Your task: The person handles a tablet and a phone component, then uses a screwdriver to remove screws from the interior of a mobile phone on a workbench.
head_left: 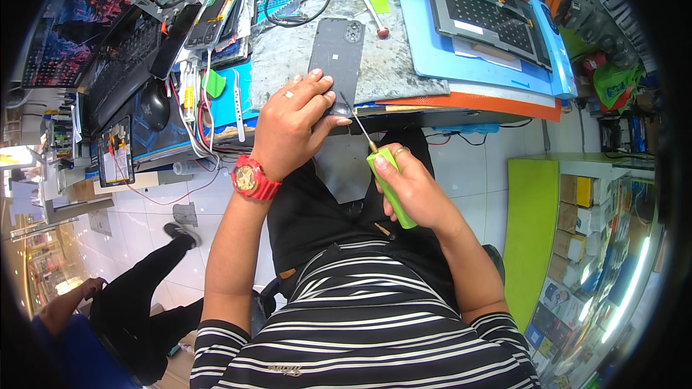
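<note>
A dark grey smartphone (336, 50) lies back side up on the worn grey work mat, its camera bump at the far end and its near end at the mat's front edge. My left hand (301, 109), with a red watch on its wrist, grips the phone's near end, fingers over the back and thumb by the lower edge. My right hand (412, 186) is closed round the bright green handle of a slim screwdriver (391, 191). Its thin shaft points up and left, and the tip is at the phone's near right corner. Whether it touches is too small to tell.
A red-ended tool (382, 32) lies on the mat (404, 65) right of the phone, near a black cable loop (299, 25). Blue sheets (425, 50) and a dark panel (490, 18) lie right. Left are a mouse (153, 106), cables and opened devices. Another person's leg (137, 281) shows lower left.
</note>
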The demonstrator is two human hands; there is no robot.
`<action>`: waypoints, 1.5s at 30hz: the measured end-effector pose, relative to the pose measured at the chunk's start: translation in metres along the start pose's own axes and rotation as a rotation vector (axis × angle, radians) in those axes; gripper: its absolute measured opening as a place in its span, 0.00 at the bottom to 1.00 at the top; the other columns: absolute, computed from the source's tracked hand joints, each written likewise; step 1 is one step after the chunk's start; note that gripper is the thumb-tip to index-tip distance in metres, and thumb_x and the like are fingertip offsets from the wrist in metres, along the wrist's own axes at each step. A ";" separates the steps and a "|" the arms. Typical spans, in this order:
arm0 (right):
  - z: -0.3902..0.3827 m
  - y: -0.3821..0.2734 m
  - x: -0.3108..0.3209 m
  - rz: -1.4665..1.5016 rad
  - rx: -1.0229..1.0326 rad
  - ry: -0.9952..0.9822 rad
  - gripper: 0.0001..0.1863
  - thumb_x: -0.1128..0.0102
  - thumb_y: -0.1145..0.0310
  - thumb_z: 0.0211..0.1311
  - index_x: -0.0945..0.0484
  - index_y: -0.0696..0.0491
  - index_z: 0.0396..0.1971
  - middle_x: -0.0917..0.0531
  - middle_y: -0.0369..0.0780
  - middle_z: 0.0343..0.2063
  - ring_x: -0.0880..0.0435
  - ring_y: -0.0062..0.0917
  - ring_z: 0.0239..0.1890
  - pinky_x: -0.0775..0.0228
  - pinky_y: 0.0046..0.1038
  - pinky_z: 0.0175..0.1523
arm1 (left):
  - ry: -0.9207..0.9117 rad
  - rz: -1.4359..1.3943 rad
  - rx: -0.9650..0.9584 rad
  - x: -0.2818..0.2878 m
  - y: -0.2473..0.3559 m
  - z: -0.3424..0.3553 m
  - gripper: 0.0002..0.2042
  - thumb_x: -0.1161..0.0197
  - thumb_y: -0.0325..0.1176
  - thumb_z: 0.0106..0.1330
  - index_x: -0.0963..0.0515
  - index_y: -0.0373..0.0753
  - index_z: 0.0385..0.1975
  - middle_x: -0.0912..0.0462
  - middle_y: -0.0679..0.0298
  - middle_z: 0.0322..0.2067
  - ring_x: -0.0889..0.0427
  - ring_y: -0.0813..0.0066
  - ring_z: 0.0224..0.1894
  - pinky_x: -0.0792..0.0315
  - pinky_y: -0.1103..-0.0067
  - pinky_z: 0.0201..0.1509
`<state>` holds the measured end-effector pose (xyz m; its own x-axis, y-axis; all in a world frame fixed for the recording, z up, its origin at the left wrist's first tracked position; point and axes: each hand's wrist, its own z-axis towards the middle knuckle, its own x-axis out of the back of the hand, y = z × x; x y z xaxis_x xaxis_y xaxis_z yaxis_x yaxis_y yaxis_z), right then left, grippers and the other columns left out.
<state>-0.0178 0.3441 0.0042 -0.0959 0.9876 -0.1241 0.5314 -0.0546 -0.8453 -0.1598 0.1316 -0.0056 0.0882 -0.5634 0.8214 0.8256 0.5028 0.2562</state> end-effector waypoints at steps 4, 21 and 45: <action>0.006 0.001 0.002 0.015 0.011 0.007 0.25 0.48 0.48 0.82 0.30 0.58 0.54 0.24 0.37 0.29 0.22 0.18 0.17 0.27 0.24 0.21 | 0.003 0.006 0.004 -0.001 0.001 0.000 0.17 0.20 0.40 0.57 0.14 0.35 0.40 0.11 0.56 0.51 0.15 0.54 0.62 0.22 0.58 0.66; -0.032 0.022 0.010 0.110 0.192 0.222 0.24 0.47 0.52 0.83 0.33 0.58 0.60 0.23 0.38 0.34 0.20 0.18 0.23 0.26 0.23 0.28 | 0.073 -0.066 0.221 -0.013 0.064 0.021 0.29 0.20 0.40 0.58 0.19 0.34 0.58 0.17 0.52 0.59 0.18 0.49 0.59 0.28 0.60 0.65; -0.012 0.021 -0.016 0.074 0.027 -0.029 0.25 0.48 0.50 0.83 0.31 0.60 0.58 0.25 0.36 0.28 0.22 0.18 0.18 0.30 0.23 0.21 | -0.057 -0.133 0.108 0.001 0.009 0.013 0.18 0.21 0.32 0.55 0.14 0.31 0.44 0.12 0.54 0.55 0.15 0.57 0.62 0.18 0.65 0.61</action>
<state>0.0047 0.3286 -0.0050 -0.0815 0.9760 -0.2017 0.5149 -0.1320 -0.8470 -0.1597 0.1446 0.0040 -0.0521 -0.5927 0.8037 0.7629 0.4957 0.4150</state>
